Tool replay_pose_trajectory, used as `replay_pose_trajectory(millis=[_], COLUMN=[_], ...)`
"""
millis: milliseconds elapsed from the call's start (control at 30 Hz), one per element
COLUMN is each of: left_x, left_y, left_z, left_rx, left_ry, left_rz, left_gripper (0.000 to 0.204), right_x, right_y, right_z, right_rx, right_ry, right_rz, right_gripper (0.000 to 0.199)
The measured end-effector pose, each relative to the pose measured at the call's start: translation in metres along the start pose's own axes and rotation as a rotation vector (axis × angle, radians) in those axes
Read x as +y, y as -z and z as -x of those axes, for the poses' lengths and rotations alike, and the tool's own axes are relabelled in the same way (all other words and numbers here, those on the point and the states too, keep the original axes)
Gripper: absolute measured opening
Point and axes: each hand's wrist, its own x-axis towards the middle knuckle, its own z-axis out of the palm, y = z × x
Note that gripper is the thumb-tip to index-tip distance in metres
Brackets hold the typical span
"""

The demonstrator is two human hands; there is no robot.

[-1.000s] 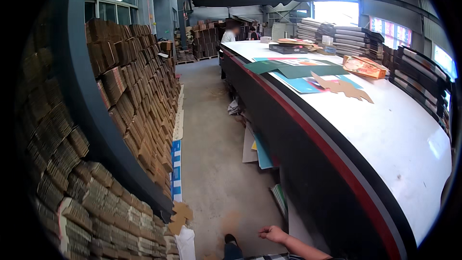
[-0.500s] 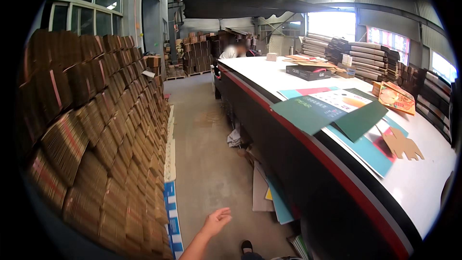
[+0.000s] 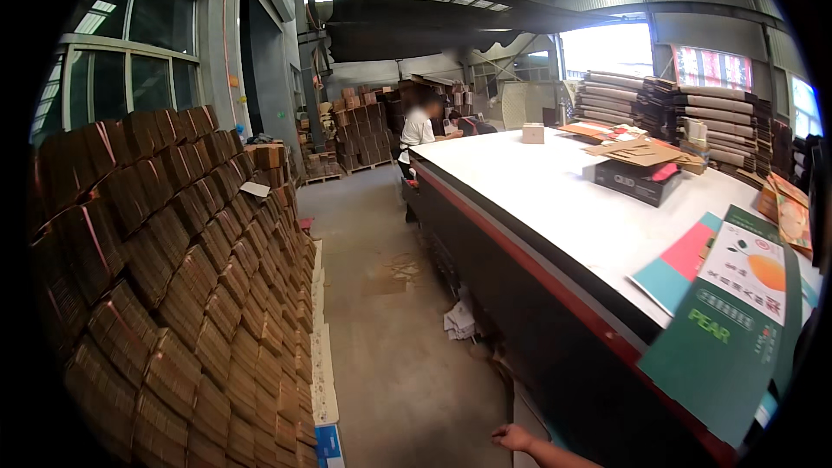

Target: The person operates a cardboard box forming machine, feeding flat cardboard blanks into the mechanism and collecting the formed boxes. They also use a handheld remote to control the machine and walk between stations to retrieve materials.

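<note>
At the lower edge my right hand [image 3: 513, 438] comes in with its bare forearm from the right. Its fingers look loosely curled, and nothing shows in them. It hangs low beside the dark side of a long white-topped table [image 3: 520, 182]. Above and to the right of it, a green printed carton sheet [image 3: 706, 364] with a fruit picture lies folded over the table's near end, partly past the edge. A blue and pink printed sheet [image 3: 680, 256] sticks out beneath it. My left hand is out of view.
Bundled brown cardboard [image 3: 186, 295] is stacked high along the left. A floor aisle [image 3: 373, 312] runs between it and the table. On the table are a dark box [image 3: 637, 184] and a small pale box [image 3: 533, 133]. A person [image 3: 418, 132] stands at its far end.
My view has moved forward and tilted up. My left hand has left the picture, and my right hand has come in low. The green sheet now appears nearer and further right.
</note>
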Motion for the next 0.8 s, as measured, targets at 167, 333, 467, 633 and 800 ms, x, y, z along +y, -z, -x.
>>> replay_pose_trajectory(millis=[167, 333, 467, 633, 800], left_x=[0.101, 0.363, 0.619, 0.752, 0.647], left_y=[0.111, 0.237, 0.288, 0.339, 0.379], left_z=[-0.155, -0.349, -0.375, -0.462, -0.672], left_rx=[0.161, 0.202, 0.147, 0.062, -0.172], left_ry=[0.001, -0.187, -0.822, -0.87, -0.418], left_rz=[0.169, 0.345, 0.357, -0.019, -0.676], left_gripper=[0.038, 0.038, 0.042, 0.048, 0.057], right_x=[-0.058, -0.001, -0.016, -0.058, -0.089], right_y=[0.0, 0.027, 0.061, 0.12, 0.161], right_z=[-0.157, -0.232, -0.27, -0.415, -0.686], right_rx=[-0.045, -0.291, -0.263, -0.242, -0.115], right_ry=[-0.04, -0.3, -0.562, -0.604, -0.266], right_rz=[0.089, 0.373, 0.275, 0.241, 0.437], right_gripper=[0.044, 0.046, 0.046, 0.047, 0.048])
